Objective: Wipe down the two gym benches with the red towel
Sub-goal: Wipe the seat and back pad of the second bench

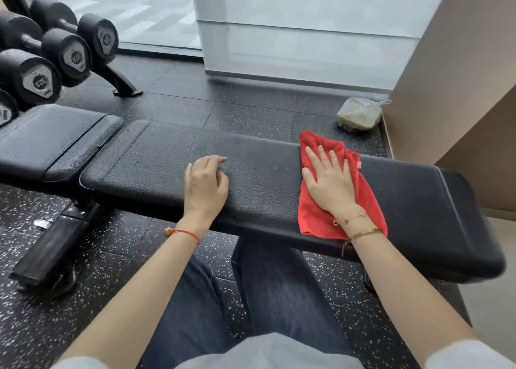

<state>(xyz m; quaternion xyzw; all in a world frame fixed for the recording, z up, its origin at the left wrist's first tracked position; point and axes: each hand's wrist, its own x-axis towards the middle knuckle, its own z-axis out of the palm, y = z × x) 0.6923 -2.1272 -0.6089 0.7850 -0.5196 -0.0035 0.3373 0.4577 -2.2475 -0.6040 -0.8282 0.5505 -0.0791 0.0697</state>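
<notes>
A black padded gym bench point(265, 173) runs across the view from left to right, with a separate seat pad point(53, 137) at its left end. The red towel point(315, 215) lies flat on the long pad, right of its middle, and hangs a little over the near edge. My right hand point(329, 184) presses flat on the towel with fingers spread. My left hand point(205, 184) rests on the bare pad to the left of the towel, fingers loosely curled, holding nothing. Small crumbs point(136, 162) dot the pad's left part. Only one bench is in view.
A rack of black dumbbells point(67, 53) stands at the far left. The bench's frame and foot point(47, 251) sit on the speckled rubber floor. A plastic bag point(360, 114) lies by the tan wall point(452, 89) behind the bench. My legs are under the bench's near edge.
</notes>
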